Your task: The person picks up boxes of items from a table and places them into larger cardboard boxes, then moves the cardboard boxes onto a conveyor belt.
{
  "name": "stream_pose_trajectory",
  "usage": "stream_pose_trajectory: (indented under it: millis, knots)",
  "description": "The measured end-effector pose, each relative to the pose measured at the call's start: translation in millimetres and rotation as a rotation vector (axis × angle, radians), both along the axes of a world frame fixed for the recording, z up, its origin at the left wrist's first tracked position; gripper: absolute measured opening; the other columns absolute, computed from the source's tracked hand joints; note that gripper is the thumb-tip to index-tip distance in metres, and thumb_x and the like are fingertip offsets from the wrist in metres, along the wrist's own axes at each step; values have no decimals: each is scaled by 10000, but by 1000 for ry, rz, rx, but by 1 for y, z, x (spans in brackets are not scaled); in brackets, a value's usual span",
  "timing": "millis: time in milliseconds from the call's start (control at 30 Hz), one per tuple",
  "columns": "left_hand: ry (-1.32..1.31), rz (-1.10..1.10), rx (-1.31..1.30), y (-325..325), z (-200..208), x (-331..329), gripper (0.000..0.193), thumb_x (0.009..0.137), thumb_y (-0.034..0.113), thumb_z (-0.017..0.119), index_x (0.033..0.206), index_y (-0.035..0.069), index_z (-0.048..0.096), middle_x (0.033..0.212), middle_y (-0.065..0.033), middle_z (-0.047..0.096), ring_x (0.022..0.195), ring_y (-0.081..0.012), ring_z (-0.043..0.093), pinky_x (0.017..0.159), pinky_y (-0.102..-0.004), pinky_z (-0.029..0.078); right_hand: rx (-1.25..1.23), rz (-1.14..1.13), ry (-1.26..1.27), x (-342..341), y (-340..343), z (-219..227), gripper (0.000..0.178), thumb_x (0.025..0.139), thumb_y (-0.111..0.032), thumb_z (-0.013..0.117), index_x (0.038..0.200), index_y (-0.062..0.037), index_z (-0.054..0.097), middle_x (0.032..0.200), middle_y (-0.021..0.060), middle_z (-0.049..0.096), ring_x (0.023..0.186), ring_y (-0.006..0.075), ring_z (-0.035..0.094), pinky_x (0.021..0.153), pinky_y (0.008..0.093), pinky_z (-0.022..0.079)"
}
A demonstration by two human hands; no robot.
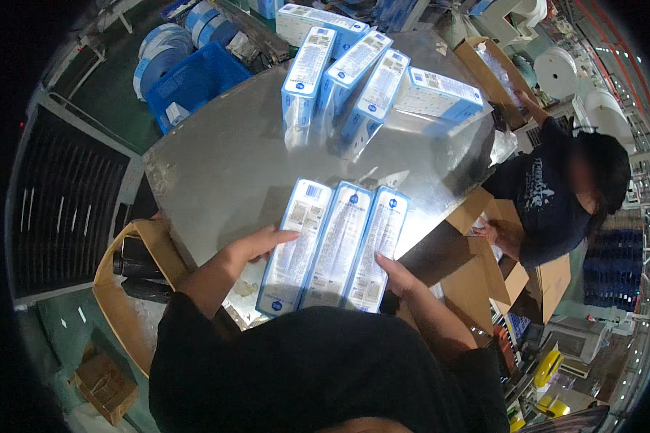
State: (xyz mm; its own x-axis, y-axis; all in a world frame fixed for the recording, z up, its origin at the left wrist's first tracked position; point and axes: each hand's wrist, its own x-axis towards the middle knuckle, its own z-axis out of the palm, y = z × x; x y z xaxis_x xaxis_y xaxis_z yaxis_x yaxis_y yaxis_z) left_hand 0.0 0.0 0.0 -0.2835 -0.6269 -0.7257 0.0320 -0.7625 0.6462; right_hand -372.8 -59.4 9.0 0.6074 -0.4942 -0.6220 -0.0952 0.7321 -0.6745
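Our left hand (255, 245) and right hand (403, 280) grasp three blue-and-white cartons (341, 244) between them, thumbs on top. These look light, stiff and slick, best squeezed from the outer sides. Left of our fingers, a cardboard box (167, 250) holds dark objects (139, 258); farther ahead, a blue crate (206, 81) holds a white piece (177, 113).

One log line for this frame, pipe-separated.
left hand: gripping left box | right hand: gripping right box | middle box: between those | more boxes: far part of metal table
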Motion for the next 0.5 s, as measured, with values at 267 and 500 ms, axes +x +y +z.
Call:
stream_pose_trajectory:
  millis: [267, 500]
  knots:
    - [77, 7, -526, 12, 74, -39, 698, 756, 271, 751, 1333, 22, 449, 1262, -150, 564, 1171, -252, 531, 970, -406, 421, -231, 14, -118, -33, 9, 36, 840, 691, -195, 805, 1364, 25, 352, 1224, 190, 573, 1134, 308, 564, 971, 430, 476]
    - [-104, -361, -1198, -23, 107, -210, 707, 730, 89, 797, 1333, 6, 437, 1257, -170, 561, 1181, -258, 529, 967, -385, 469, -891, -12, 257, -213, 27, 207, 685, 626, -168, 864, 1196, 27, 540, 1146, 159, 618, 1019, 265, 607, 866, 376, 525]
